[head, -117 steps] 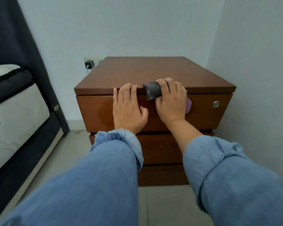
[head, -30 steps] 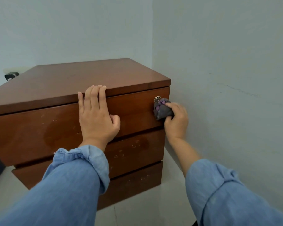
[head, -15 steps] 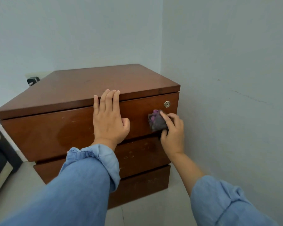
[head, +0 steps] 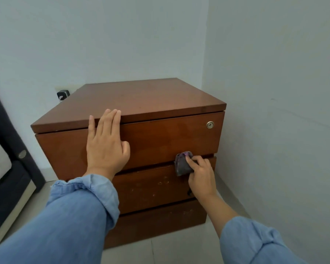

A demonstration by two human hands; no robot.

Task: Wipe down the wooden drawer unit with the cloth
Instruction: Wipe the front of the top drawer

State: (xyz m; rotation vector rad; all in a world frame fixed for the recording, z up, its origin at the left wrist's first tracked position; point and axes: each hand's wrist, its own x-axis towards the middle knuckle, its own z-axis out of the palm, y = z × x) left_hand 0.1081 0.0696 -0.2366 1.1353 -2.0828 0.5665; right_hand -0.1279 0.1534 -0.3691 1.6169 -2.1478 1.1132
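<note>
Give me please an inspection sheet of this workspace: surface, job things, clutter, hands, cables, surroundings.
Surface: drawer unit, wooden, three drawer fronts shut; pale spots on the middle front; lock at top right.
Job things: cloth, dark with purple, bunched at the top edge of the middle front.
Clutter: nothing seen.
Hands: left hand flat on the top front; right hand presses the cloth.
Cables: black plug in the wall socket behind the unit.
Surroundings: pale walls, corner at right; bed at left; tiled floor.
</note>
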